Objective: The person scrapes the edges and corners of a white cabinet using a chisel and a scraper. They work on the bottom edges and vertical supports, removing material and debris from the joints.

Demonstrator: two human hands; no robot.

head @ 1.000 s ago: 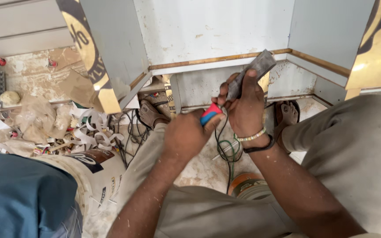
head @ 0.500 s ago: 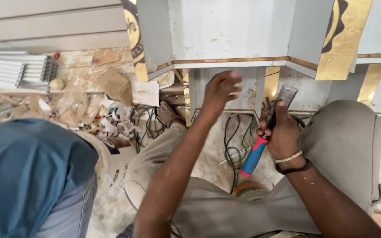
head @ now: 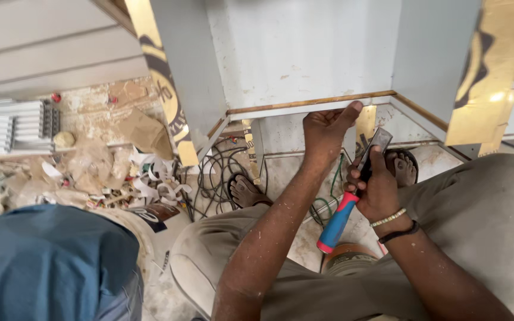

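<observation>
On a littered floor with scrap paper [head: 150, 184] and cables [head: 218, 178], the left hand [head: 325, 128] presses the grey panel's lower edge [head: 310, 102] while the right hand [head: 379, 190] grips a blue-and-red-handled chisel [head: 352, 193], apparently mid-trimming, needing careful blade placement.

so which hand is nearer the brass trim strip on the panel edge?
Left. The left hand grips the panel's lower edge, fingertips touching the brass trim strip. The right hand sits lower, apart from it, holding a chisel.
</observation>
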